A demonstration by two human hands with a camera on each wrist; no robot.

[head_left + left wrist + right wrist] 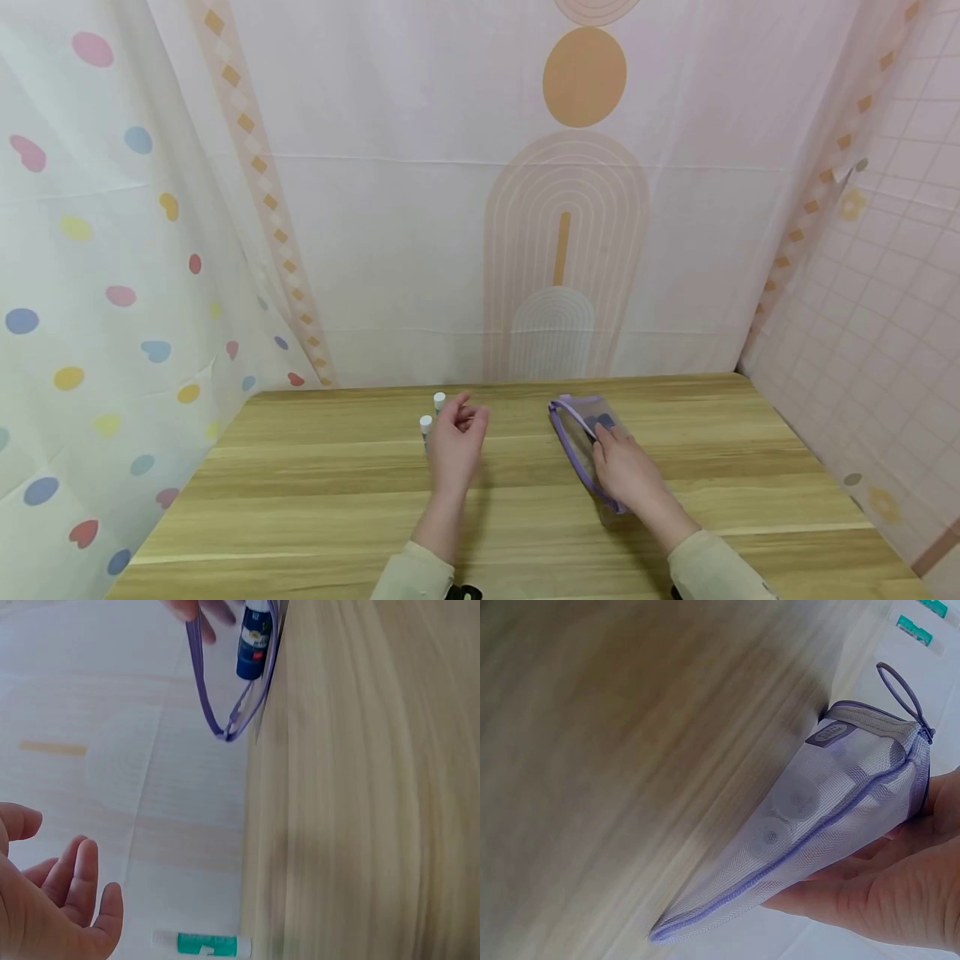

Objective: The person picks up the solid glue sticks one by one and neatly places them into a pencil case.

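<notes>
My left hand [456,437] hangs over the middle of the table, fingers loosely bent and holding nothing. Just left of it stand two small white-capped sticks, a far one [439,401] and a near one [426,425]; a green label [206,944] shows on one in the left wrist view. To the right, my right hand [626,467] grips the edge of a mesh zip pouch [855,776] with purple trim. The pouch's mouth gapes. A dark blue glue stick [253,645] is inside, and two round ends show through the mesh in the right wrist view.
The wooden table [315,492] ends at a patterned curtain [405,275] behind. A dotted curtain [97,250] hangs on the left and a grid-patterned one [885,317] on the right. A purple zip-end loop [904,690] sticks out from the pouch's end.
</notes>
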